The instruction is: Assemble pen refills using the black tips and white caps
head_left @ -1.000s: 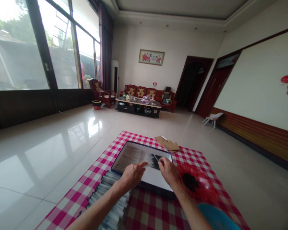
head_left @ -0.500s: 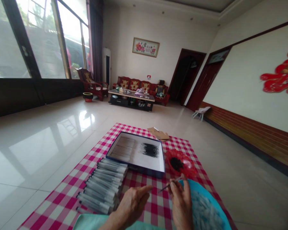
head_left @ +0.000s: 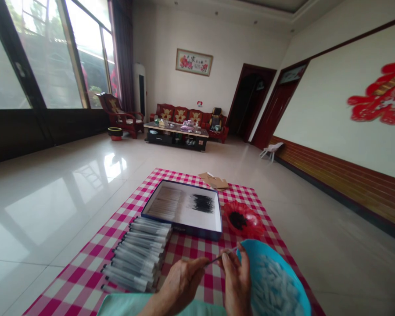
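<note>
A thin pen refill (head_left: 213, 260), dark along its visible middle, stretches between both hands above the checked cloth. My left hand (head_left: 181, 279) is closed, pinching its left end between thumb and forefinger. The fingers of my right hand (head_left: 236, 275) are wrapped round the other part, and a pale end pokes out toward the blue basin. That blue basin (head_left: 291, 273), full of small whitish translucent pieces, sits right beside my right hand. To the left of my left hand lies a stack of clear-barrelled pens (head_left: 136, 252) with dark tips.
A shallow blue-edged box (head_left: 186, 215) holds clear thin tubes and a row of black refills. Right of it stands a red petal-shaped bowl (head_left: 254, 221) with small black parts. Brown cardboard (head_left: 215, 181) lies at the far edge of the checked tablecloth (head_left: 95, 263).
My left hand has met the refill's left end, its pointing finger now closed in a pinch. My right hand has shifted slightly left with the refill. The view has turned a little.
</note>
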`<control>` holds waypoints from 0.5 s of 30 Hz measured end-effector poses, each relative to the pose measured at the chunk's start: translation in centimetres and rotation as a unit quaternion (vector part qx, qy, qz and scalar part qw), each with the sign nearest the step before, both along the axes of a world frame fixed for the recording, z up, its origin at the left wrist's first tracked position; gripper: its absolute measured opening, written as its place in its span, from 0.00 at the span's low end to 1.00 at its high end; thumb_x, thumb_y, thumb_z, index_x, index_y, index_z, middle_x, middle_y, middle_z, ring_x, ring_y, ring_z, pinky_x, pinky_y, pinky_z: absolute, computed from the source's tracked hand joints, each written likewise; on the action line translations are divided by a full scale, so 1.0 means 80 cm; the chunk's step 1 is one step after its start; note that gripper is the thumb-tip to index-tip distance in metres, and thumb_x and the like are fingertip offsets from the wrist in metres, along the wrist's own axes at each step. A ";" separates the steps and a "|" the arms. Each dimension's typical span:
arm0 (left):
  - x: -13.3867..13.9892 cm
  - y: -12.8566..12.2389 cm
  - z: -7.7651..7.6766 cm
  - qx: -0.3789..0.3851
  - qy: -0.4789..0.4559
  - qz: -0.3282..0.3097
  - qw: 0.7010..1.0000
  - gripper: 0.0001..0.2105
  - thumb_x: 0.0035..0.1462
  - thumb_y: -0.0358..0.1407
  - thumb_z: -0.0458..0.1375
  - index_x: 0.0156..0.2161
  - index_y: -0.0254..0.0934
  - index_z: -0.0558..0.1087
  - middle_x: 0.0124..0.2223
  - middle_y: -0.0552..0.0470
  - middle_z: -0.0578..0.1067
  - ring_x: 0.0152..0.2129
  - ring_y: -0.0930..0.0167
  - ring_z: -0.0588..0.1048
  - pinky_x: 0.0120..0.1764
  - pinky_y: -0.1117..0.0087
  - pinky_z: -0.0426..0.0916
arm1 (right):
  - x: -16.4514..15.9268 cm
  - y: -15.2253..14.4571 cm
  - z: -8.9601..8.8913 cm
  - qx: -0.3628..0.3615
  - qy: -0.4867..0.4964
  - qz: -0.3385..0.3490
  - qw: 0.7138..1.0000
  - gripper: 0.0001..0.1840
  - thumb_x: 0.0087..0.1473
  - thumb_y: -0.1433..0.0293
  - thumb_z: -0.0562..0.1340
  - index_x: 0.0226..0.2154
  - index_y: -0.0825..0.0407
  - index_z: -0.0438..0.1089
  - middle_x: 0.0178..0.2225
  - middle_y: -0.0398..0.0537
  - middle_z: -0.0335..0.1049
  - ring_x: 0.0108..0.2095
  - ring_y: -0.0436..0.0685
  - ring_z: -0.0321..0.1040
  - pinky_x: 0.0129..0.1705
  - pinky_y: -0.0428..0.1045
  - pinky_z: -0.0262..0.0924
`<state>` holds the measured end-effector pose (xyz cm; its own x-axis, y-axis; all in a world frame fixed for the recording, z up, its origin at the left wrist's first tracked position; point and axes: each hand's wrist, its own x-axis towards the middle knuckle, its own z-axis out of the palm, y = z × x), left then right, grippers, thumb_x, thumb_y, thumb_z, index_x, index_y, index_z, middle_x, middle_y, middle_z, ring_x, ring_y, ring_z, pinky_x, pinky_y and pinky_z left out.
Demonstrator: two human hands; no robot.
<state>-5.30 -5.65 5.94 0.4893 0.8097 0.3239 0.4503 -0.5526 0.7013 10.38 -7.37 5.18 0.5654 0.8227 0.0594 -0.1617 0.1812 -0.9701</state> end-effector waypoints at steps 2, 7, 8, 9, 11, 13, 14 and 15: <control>0.001 -0.001 -0.004 -0.009 -0.016 -0.006 1.000 0.14 0.62 0.33 0.47 0.47 0.39 0.73 0.25 0.53 0.75 0.20 0.73 0.72 0.26 0.78 0.63 | -0.003 -0.001 -0.006 -0.014 -0.016 0.010 1.000 0.26 0.48 0.56 0.66 0.47 0.51 0.65 0.34 0.44 0.73 0.35 0.56 0.72 0.38 0.50 0.69; 0.010 -0.002 -0.017 -0.058 -0.092 0.019 0.994 0.17 0.62 0.37 0.47 0.52 0.35 0.71 0.24 0.51 0.75 0.19 0.73 0.71 0.25 0.77 0.64 | -0.004 -0.001 -0.018 -0.050 -0.087 0.024 0.995 0.22 0.49 0.54 0.63 0.39 0.53 0.72 0.40 0.51 0.75 0.42 0.61 0.72 0.43 0.53 0.68; 0.013 -0.001 -0.019 -0.084 -0.106 0.020 0.991 0.18 0.62 0.38 0.47 0.52 0.35 0.71 0.22 0.52 0.74 0.18 0.74 0.69 0.24 0.77 0.63 | -0.005 -0.002 -0.018 -0.046 -0.117 0.030 0.992 0.20 0.50 0.55 0.63 0.39 0.52 0.73 0.41 0.51 0.75 0.43 0.62 0.71 0.44 0.53 0.68; 0.016 0.000 -0.021 -0.111 -0.120 0.018 0.986 0.18 0.62 0.39 0.47 0.52 0.34 0.71 0.21 0.54 0.72 0.17 0.74 0.68 0.23 0.77 0.62 | -0.005 -0.004 -0.018 -0.037 -0.151 0.038 0.987 0.18 0.51 0.56 0.62 0.39 0.51 0.74 0.41 0.51 0.75 0.43 0.61 0.71 0.45 0.53 0.67; 0.021 0.002 -0.023 -0.153 -0.146 0.013 0.977 0.19 0.62 0.41 0.48 0.53 0.33 0.71 0.20 0.55 0.71 0.16 0.75 0.66 0.23 0.77 0.61 | -0.006 -0.008 -0.016 -0.008 -0.221 0.052 0.974 0.15 0.53 0.58 0.60 0.39 0.48 0.75 0.42 0.50 0.75 0.44 0.61 0.71 0.47 0.54 0.66; 0.024 0.006 -0.027 -0.173 -0.166 0.014 0.971 0.21 0.62 0.43 0.48 0.53 0.32 0.70 0.20 0.54 0.70 0.17 0.75 0.65 0.23 0.76 0.61 | -0.002 -0.010 -0.011 0.020 -0.287 0.077 0.955 0.13 0.54 0.61 0.60 0.39 0.46 0.76 0.43 0.50 0.75 0.46 0.62 0.70 0.49 0.55 0.65; 0.025 0.007 -0.029 -0.179 -0.172 0.015 0.968 0.22 0.62 0.44 0.48 0.53 0.32 0.70 0.20 0.54 0.70 0.17 0.75 0.64 0.23 0.76 0.60 | 0.003 -0.010 -0.007 0.029 -0.316 0.094 0.944 0.13 0.54 0.62 0.59 0.40 0.45 0.76 0.44 0.50 0.74 0.46 0.62 0.70 0.50 0.55 0.65; 0.025 0.009 -0.031 -0.186 -0.175 0.015 0.967 0.23 0.62 0.45 0.48 0.53 0.31 0.70 0.20 0.54 0.70 0.17 0.75 0.64 0.23 0.75 0.60 | 0.012 -0.006 -0.001 0.034 -0.340 0.112 0.933 0.14 0.54 0.64 0.59 0.42 0.44 0.75 0.45 0.50 0.74 0.47 0.62 0.70 0.50 0.55 0.64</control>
<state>-3.30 -4.96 3.44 0.3763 0.9143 0.1500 0.1610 -0.2240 0.9612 11.36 -7.89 5.09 0.1932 0.8970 0.3975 0.4458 0.2807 -0.8500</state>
